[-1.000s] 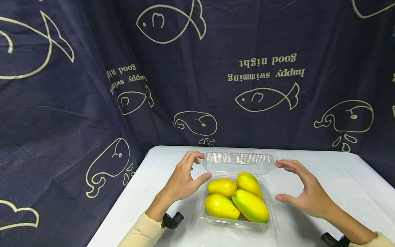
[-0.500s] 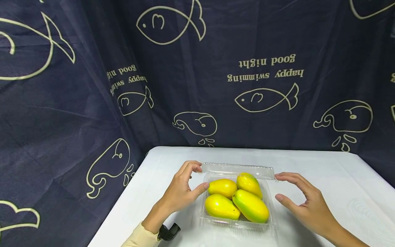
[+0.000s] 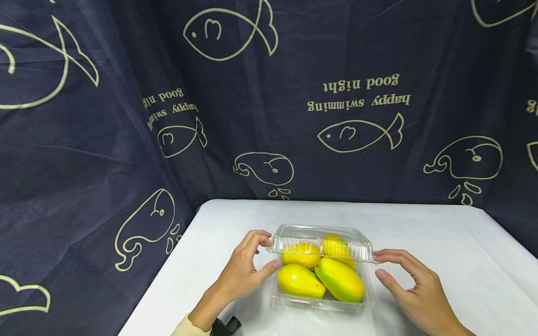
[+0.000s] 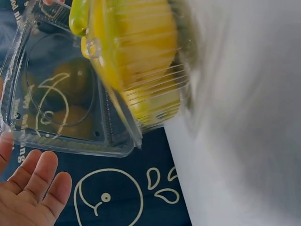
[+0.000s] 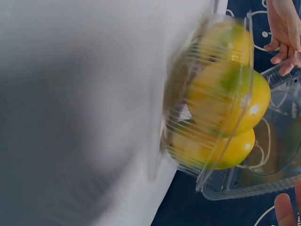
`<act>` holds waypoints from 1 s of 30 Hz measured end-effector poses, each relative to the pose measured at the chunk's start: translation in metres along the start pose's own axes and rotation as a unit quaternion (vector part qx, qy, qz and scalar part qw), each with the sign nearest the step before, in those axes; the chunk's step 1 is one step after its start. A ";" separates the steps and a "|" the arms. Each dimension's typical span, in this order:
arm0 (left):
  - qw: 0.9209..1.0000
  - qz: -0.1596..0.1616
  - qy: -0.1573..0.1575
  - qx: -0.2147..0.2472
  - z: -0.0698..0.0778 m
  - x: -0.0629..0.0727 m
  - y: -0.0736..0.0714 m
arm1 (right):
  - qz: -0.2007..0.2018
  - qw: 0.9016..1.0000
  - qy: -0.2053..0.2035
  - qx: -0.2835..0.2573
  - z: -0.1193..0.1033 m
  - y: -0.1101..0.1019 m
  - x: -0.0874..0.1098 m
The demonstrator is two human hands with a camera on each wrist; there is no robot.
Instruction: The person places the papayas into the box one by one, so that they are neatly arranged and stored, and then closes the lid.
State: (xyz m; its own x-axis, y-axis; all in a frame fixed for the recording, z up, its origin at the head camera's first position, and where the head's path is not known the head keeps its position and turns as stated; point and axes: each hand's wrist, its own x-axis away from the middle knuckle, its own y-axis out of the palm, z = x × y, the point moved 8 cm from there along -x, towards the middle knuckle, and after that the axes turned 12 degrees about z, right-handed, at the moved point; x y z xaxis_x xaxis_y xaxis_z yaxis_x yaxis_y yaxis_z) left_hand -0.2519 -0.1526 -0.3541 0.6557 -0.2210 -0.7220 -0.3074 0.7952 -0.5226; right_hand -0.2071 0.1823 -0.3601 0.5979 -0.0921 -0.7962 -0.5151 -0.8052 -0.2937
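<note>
A clear plastic clamshell box (image 3: 319, 304) holds several yellow-green mangoes (image 3: 339, 280) on the table. Its hinged lid (image 3: 325, 231) slants over the back mangoes, partly lowered. At the lid's left edge, fingertips of my left hand (image 3: 241, 273) touch the plastic; the thumb stands apart, near the box's left side. My right hand (image 3: 418, 289) touches the lid's right corner with its extended fingers, thumb apart below. In the left wrist view, the lid (image 4: 110, 147) stands at an angle to the box, and the left hand's (image 4: 35, 190) other fingers are loosely spread.
A white cloth (image 3: 441, 238) covers the table. Behind it and along the left hangs a dark blue curtain (image 3: 269, 112) printed with fish and whales. A black wrist device (image 3: 224, 326) sits on the left wrist.
The lid has swung from raised behind the box forward and down over the rear mangoes. Both hands have moved toward me with it. The box and mangoes have stayed in place.
</note>
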 end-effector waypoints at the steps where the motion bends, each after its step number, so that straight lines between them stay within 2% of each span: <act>1: 1.000 -0.003 -0.002 -0.001 -0.001 0.002 0.000 | 0.001 1.000 0.002 0.001 0.000 0.000 0.001; 5: 1.000 -0.008 -0.003 -0.005 -0.003 0.011 0.002 | -0.002 1.000 0.009 0.009 0.000 0.000 0.007; 11: 1.000 -0.020 -0.004 -0.001 -0.003 0.023 0.004 | -0.006 1.000 -0.021 0.008 -0.002 0.001 0.018; 13: 1.000 -0.022 -0.006 -0.001 -0.003 0.026 0.005 | -0.007 1.000 -0.017 0.007 -0.001 0.001 0.021; 20: 0.999 -0.033 -0.022 0.001 -0.006 0.033 0.007 | -0.011 0.998 0.050 0.042 0.004 0.003 0.031; 26: 0.999 -0.033 -0.017 -0.002 -0.006 0.035 0.008 | -0.026 0.987 0.125 0.097 0.009 0.003 0.039; 30: 0.999 -0.041 -0.027 0.002 -0.007 0.037 0.009 | -0.038 0.985 0.137 0.101 0.010 0.003 0.042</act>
State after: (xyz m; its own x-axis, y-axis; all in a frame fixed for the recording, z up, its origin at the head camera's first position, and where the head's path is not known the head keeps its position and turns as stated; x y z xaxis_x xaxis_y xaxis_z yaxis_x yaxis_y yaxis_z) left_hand -0.2356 -0.1577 -0.3890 0.7144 -0.2558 -0.6513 -0.2484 0.7774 -0.5778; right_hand -0.1896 0.1815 -0.4000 0.7679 -0.2136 -0.6039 -0.5586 -0.6847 -0.4681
